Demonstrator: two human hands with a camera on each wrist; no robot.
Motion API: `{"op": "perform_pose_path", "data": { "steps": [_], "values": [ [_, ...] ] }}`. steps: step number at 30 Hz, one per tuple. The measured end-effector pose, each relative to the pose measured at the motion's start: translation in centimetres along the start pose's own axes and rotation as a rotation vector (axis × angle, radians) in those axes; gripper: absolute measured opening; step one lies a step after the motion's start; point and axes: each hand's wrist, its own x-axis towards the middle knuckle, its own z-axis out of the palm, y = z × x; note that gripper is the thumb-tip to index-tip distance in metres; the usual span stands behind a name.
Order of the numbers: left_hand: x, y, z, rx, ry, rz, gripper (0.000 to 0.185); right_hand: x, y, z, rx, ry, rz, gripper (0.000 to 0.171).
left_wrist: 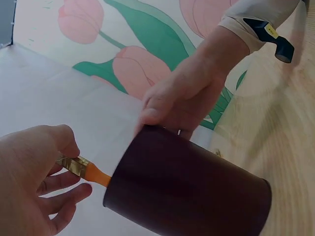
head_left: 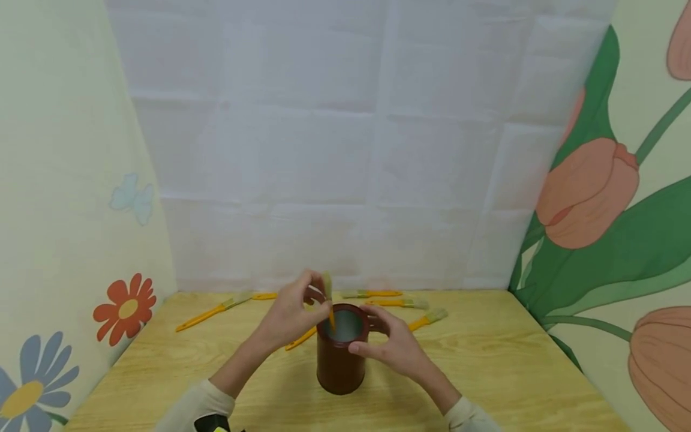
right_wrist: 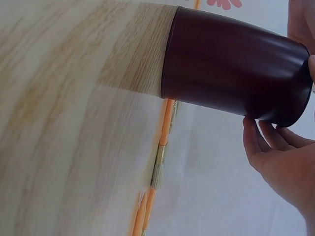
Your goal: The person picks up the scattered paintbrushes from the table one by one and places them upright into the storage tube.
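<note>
Right now the left hand (head_left: pixel 288 318) pinches one paintbrush (head_left: pixel 330 309) by its metal band, handle down in the dark red cup (head_left: pixel 340 360) on the table (head_left: pixel 486 372). The right hand (head_left: pixel 391 342) wraps the rim. Keep the cup steady and drop the brush straight. Behind lie about six brushes (head_left: pixel 213 311).

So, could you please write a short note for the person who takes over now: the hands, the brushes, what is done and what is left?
Left hand: pinches one orange-handled brush near its metal band, handle end already inside the dark red cup.
Right hand: holds the cup at its rim and steadies it upright on the wooden table.
Done: this brush is partly in, not yet let go.
Left: about six loose brushes lie flat on the table behind the cup. I cannot tell whether other brushes are already in the cup.
</note>
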Motion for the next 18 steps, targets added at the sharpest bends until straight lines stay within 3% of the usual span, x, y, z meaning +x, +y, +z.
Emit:
{"op": "perform_pose_path", "data": {
  "steps": [5, 18],
  "values": [
    [-0.5, -1.2, 0.6, 0.065, -0.016, -0.007, 0.021, 0.1, 0.1, 0.0, 0.0, -0.004, -0.001, 0.067],
    [-1.5, -2.9, 1.5, 0.036, -0.015, -0.03, 0.024, 0.0, 0.3, -0.1, 0.013, -0.011, -0.007, 0.066]
  ]
}}
